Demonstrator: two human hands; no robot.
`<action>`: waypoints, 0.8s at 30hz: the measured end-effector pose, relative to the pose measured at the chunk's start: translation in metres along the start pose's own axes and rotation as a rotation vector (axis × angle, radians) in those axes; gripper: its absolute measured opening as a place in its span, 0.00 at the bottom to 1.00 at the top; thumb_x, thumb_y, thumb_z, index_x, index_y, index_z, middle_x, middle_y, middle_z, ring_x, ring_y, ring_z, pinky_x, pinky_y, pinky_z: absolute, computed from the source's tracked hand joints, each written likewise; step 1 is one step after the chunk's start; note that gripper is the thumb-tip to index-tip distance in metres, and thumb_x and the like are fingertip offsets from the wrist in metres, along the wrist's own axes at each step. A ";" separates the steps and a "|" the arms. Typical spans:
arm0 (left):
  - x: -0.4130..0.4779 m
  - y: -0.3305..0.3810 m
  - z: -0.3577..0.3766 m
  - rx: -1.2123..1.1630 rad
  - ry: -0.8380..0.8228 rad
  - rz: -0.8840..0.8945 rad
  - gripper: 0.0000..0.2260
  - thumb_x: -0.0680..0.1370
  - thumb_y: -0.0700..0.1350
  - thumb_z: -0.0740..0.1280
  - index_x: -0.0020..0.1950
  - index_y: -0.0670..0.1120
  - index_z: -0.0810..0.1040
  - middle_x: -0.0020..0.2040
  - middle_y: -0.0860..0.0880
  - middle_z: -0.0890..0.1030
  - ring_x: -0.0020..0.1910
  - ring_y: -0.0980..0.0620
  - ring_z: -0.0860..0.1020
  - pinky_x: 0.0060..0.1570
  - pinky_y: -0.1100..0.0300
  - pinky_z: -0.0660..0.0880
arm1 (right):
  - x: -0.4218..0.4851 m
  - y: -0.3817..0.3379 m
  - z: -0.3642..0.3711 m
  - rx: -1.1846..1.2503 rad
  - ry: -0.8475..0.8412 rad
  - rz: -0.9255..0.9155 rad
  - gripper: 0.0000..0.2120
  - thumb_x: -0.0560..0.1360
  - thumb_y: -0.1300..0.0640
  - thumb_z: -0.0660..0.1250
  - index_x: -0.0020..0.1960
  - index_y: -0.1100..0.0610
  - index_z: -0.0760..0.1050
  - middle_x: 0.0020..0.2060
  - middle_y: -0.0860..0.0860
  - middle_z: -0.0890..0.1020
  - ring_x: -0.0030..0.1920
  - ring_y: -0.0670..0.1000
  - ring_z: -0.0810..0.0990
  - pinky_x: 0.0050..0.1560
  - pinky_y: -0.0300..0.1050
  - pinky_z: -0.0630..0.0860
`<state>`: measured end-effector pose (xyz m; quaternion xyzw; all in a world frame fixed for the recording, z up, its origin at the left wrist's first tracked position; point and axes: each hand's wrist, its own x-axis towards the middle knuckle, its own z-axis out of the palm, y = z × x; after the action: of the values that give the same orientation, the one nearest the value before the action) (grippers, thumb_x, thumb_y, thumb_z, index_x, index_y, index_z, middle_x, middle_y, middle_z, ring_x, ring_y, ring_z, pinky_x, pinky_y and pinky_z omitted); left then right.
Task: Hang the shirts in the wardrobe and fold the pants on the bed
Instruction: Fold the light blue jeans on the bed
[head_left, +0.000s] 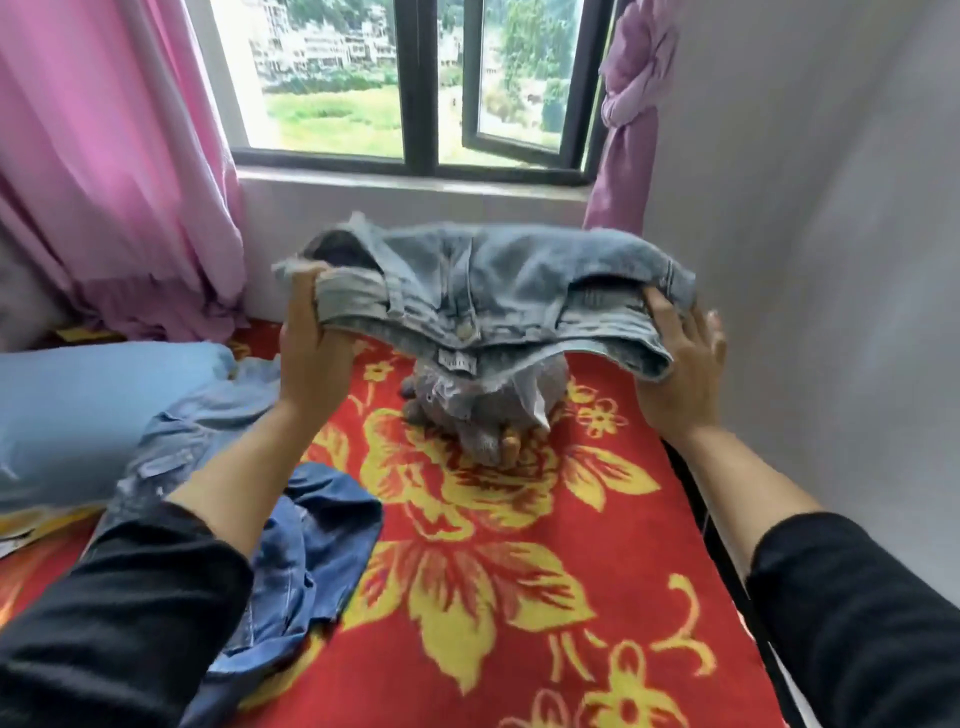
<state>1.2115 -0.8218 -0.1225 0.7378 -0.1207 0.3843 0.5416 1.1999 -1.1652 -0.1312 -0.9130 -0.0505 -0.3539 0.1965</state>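
I hold a pair of light blue jeans (483, 291) up by the waistband above the bed, with the button and fly facing me. My left hand (311, 332) grips the waistband's left end in a fist. At the right end, my right hand (680, 358) has its thumb tucked inside the waistband and its fingers spread along the outside. The legs hang bunched below the waist and partly rest on the red blanket (519, 597). A darker blue denim garment (306, 551) and a pale denim piece (208, 421) lie crumpled on the bed at the left.
The bed carries a red blanket with yellow flowers. A light blue pillow (78, 415) lies at the left. Pink curtains (119, 171) hang beside a dark-framed window (415, 88). A white wall (810, 260) runs close along the bed's right side.
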 end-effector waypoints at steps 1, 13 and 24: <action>-0.022 -0.011 -0.009 0.017 0.004 -0.086 0.10 0.77 0.40 0.54 0.56 0.46 0.69 0.47 0.47 0.74 0.45 0.51 0.72 0.51 0.55 0.69 | -0.021 0.007 0.003 -0.009 -0.050 0.045 0.27 0.75 0.51 0.57 0.73 0.54 0.64 0.73 0.58 0.65 0.77 0.55 0.54 0.74 0.56 0.48; -0.315 -0.080 -0.089 0.658 -0.783 -0.759 0.16 0.72 0.33 0.59 0.57 0.44 0.74 0.51 0.36 0.77 0.56 0.38 0.72 0.53 0.53 0.67 | -0.300 0.024 0.030 -0.176 -0.963 0.497 0.24 0.78 0.58 0.55 0.71 0.41 0.66 0.73 0.56 0.66 0.75 0.54 0.60 0.63 0.49 0.65; -0.495 -0.056 -0.159 0.946 -1.343 -0.669 0.20 0.74 0.39 0.59 0.66 0.47 0.66 0.53 0.44 0.73 0.59 0.44 0.66 0.53 0.54 0.69 | -0.495 0.041 -0.009 -0.459 -1.561 0.366 0.35 0.77 0.62 0.56 0.77 0.40 0.47 0.78 0.49 0.52 0.77 0.56 0.46 0.71 0.63 0.52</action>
<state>0.8405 -0.7764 -0.4886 0.9509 -0.0196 -0.2986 0.0788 0.8348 -1.1832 -0.4679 -0.9071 0.0503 0.4167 -0.0316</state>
